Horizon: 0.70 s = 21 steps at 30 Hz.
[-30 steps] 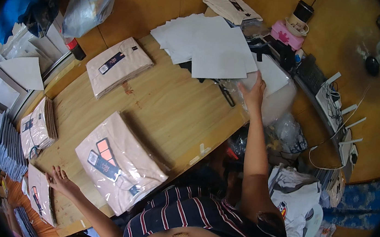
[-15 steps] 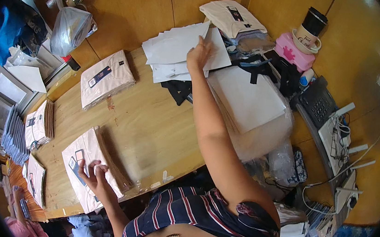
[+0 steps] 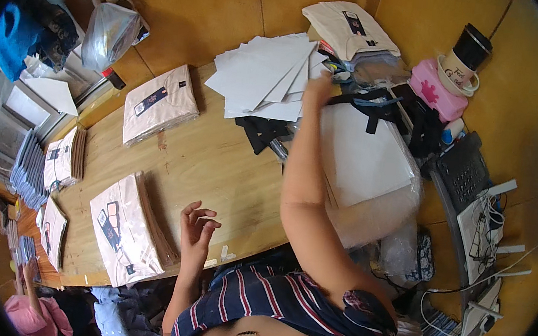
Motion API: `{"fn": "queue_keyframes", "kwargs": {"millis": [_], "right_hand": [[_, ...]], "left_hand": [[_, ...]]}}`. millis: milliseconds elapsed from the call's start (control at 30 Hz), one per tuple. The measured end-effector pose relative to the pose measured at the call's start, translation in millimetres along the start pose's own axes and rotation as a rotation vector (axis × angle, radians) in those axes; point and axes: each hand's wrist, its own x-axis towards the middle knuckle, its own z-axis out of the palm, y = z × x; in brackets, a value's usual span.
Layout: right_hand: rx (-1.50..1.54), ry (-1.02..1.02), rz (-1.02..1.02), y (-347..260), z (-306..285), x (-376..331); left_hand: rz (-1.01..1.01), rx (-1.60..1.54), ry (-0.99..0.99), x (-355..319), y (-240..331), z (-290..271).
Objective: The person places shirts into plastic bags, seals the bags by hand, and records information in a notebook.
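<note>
Over the near part of the wooden table, my left hand (image 3: 197,229) hovers with fingers loosely bent and apart, holding nothing. To its left lies a stack of folded pale pink garments (image 3: 120,228) in clear plastic, with dark tags on the top one. At the far side my right hand (image 3: 317,89) reaches to the right edge of a fanned pile of white paper sheets (image 3: 252,74). Motion blurs its fingers, so I cannot tell whether it grips anything. Just right of my right forearm, a second stack of white sheets (image 3: 366,152) lies on clear plastic.
More folded pink garments (image 3: 161,104) lie at the back left, others (image 3: 352,31) at the back right. A pink box (image 3: 436,90) bears a cup with a black lid (image 3: 470,48). Blue-grey folded garments (image 3: 29,169) stand at the left edge. A person in pink (image 3: 37,314) is at lower left.
My left hand has moved right, off the near garment stack. My right hand has shifted right across the white sheets, which now lie more fanned out. The whole view has shifted slightly.
</note>
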Motion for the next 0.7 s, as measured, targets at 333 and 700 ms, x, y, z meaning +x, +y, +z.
{"fn": "queue_keyframes", "kwargs": {"millis": [333, 700], "right_hand": [[-1.135, -0.706, -0.306, -7.5, -70.7, 36.7], [-0.594, -0.983, -0.679, 18.2, -97.9, 50.8]], "left_hand": [[-0.013, 0.138, -0.319, 37.8, -73.9, 36.8], [-0.798, -0.803, -0.222, 261.7, -59.8, 121.9]]}}
